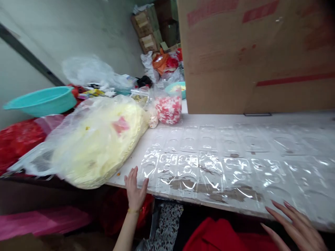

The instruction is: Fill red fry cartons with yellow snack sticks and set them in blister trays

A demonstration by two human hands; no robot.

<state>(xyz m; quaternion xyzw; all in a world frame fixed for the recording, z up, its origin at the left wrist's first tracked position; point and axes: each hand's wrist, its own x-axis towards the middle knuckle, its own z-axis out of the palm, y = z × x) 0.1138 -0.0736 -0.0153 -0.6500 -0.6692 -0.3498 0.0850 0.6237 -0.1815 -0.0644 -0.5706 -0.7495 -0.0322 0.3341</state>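
My left hand (135,191) is at the table's front edge, fingers apart and holding nothing. It is just left of the front row of clear plastic packs (187,165), which lie flat and shiny on the white table (128,165). A second row of clear packs (230,141) lies behind, with round outlines showing in them. At the lower right, my right hand (295,225) is spread out over the front edge, close to the packs there, with nothing in it. Left of the packs rests a large clear bag (102,139) of pale yellow, round, layered material.
A big cardboard box (251,59) stands along the back. Beside it sits a clear bag of red and white pieces (169,109). A turquoise basin (43,99) and a red bag (22,137) are at the far left. Stacked cartons (146,29) are farther back.
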